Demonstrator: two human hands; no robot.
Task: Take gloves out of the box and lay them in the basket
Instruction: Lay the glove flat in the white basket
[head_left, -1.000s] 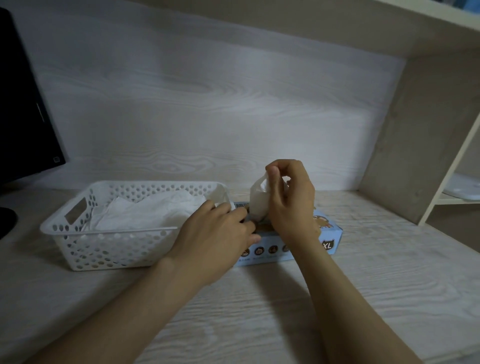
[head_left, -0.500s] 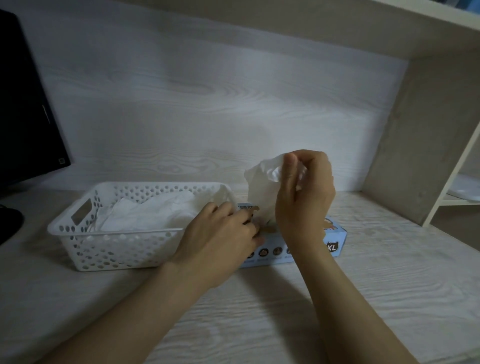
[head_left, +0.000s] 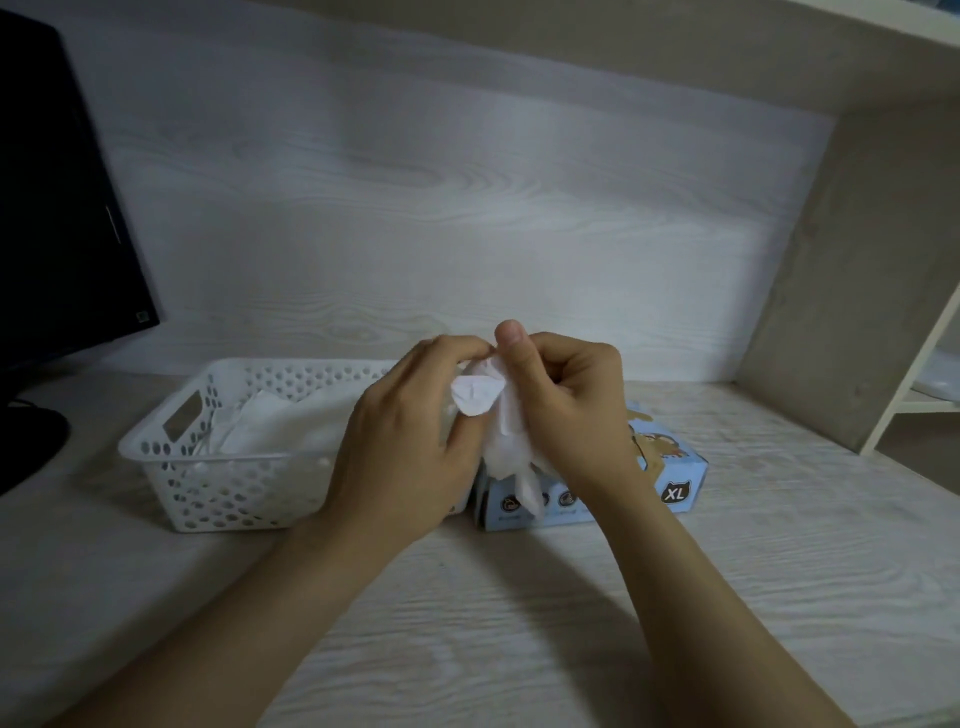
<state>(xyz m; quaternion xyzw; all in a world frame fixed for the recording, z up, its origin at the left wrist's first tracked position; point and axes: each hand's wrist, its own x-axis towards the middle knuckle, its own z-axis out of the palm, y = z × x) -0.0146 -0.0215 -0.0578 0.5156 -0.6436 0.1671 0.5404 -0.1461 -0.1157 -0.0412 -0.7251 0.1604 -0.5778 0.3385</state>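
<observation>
Both hands pinch one white glove (head_left: 500, 431), which hangs over the left end of the blue box (head_left: 672, 470). The left hand (head_left: 415, 436) nips its top edge and the right hand (head_left: 569, 410) curls round its side. The step seems to be spreading it open, though the folds are hard to read. Next it should go left over the basket (head_left: 171, 444), to lie flat on the gloves there (head_left: 280, 431).
</observation>
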